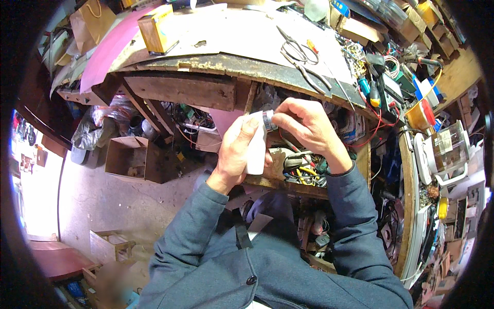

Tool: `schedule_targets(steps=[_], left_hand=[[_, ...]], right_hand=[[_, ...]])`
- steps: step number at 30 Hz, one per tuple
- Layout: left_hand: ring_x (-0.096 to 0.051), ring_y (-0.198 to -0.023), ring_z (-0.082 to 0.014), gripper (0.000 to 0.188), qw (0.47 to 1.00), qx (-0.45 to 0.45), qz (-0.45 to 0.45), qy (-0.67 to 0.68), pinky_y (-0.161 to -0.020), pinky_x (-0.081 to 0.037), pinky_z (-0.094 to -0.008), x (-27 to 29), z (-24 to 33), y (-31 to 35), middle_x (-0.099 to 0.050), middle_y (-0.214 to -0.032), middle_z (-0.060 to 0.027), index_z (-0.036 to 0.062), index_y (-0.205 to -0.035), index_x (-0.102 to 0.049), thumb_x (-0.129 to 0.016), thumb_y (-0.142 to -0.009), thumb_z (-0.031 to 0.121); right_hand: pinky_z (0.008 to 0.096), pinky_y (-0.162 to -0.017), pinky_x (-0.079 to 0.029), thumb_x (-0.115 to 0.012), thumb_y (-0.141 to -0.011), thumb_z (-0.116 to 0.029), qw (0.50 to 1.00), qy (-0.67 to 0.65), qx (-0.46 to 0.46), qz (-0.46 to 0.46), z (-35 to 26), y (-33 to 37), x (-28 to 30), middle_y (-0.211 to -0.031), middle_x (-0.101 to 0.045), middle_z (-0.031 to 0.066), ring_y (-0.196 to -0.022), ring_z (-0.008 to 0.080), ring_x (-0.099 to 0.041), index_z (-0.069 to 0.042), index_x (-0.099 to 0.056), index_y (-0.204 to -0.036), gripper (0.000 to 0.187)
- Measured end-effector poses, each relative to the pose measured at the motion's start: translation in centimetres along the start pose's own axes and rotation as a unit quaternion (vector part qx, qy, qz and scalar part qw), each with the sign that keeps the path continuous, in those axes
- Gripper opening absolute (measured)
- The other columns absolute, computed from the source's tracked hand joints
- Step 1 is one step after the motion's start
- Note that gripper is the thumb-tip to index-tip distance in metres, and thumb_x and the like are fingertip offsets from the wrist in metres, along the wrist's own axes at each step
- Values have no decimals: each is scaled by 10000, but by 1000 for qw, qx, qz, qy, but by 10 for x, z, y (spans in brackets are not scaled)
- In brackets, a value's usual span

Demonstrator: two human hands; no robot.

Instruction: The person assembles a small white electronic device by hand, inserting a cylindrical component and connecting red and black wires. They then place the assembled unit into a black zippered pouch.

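My left hand (234, 152) is wrapped round a smooth white handheld device (256, 154) with a long rounded body, held upright above the open drawer. Its upper end carries a dark and silvery ring-shaped part (267, 120); the exact kind of device cannot be made out. My right hand (307, 126) is beside that end, its fingers curled in a pinch with the tips against or just next to the ring. Whether a small piece lies between those fingertips is hidden. Both forearms reach up in dark grey sleeves.
Below my hands, an open drawer (280, 183) holds pliers and other tools. The worktop (226, 38) ahead bears a yellow box (157, 31), large scissors (293, 45), pliers (315, 80) and tangled wires (355, 56). An open cardboard box (128, 159) stands on the floor at left.
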State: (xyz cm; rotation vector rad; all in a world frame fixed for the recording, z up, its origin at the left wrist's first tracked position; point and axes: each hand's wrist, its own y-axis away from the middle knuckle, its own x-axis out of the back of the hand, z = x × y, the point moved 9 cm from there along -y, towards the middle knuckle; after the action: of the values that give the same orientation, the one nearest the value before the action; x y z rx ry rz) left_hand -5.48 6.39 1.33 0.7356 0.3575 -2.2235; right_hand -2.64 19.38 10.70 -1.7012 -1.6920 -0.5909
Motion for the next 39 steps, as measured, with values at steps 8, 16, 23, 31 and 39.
schedule_targets(steps=[8, 16, 23, 31, 39], left_hand=[[-681, -591, -189, 460, 1000, 5, 6, 4, -519, -598, -313, 0, -1, -1, -667, -853, -92, 37, -1299, -547, -518, -1086, 444], [-671, -582, -199, 428, 1000, -5, 10, 19, -496, -588, -316, 3, 3, 0, -661, -859, -110, 26, -1286, -520, -504, -1099, 410], [-653, -532, -188, 444, 998, -42, 21, -41, -466, -570, -295, 2, 1, -2, -653, -814, -105, 17, -1293, -532, -507, -1097, 415], [-642, -570, -154, 427, 994, -72, 44, -68, -484, -576, -311, 2, 1, -1, -609, -796, -53, 34, -1273, -537, -545, -1085, 417], [-660, -559, -182, 427, 993, -81, 42, -78, -498, -590, -315, 8, -6, -8, -627, -804, -80, 41, -1239, -514, -571, -1072, 430]], right_hand=[[340, -741, -555, -799, -905, -221, 984, 23, 152, 90, -17, 7, 9, -925, -719, 118, -806, 235, -690, -21, -708, -1106, 297], [316, -769, -571, -812, -908, -149, 986, -14, 155, 68, -19, 1, 2, -950, -727, 98, -855, 180, -715, -17, -678, -1175, 327], [386, -776, -559, -806, -902, -270, 988, -56, 122, 78, -7, 1, 0, -939, -715, 161, -861, 317, -706, -25, -673, -1128, 359], [324, -725, -561, -828, -869, -134, 945, 70, 185, 261, -26, 20, 56, -901, -742, 94, -768, 171, -709, -26, -711, -1143, 317], [526, -801, -531, -710, -856, -355, 754, 525, -96, 383, 60, -6, 221, -1007, -663, 183, -916, 404, -635, -102, -665, -1178, 412]])
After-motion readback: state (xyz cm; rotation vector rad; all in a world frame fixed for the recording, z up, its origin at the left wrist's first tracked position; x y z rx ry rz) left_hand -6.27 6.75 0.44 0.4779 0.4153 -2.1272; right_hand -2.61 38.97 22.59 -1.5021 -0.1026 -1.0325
